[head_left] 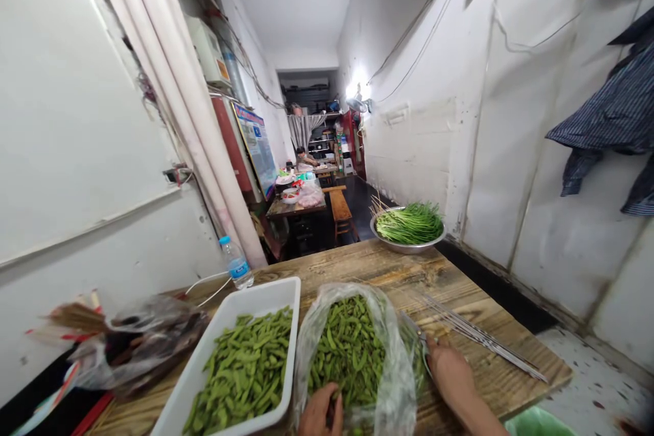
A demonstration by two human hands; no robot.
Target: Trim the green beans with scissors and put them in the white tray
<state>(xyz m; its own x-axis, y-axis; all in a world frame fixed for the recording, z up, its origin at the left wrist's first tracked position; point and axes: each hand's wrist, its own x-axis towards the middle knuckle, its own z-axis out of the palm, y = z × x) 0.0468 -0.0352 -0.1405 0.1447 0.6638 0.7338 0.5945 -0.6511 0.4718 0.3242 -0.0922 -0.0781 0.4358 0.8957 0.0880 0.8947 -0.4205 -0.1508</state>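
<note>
low centre: dipping into the clear bag (401,392) with left hand (319,412), fingers curled on green pods (347,347) just ahead; right hand (449,371) at bag's right edge, grip impossible to tell.

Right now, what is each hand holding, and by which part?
Left hand is fingers-down among the pods in the bag; no held pod is clear. Right hand touches the bag's right edge; a grip cannot be told.
</note>
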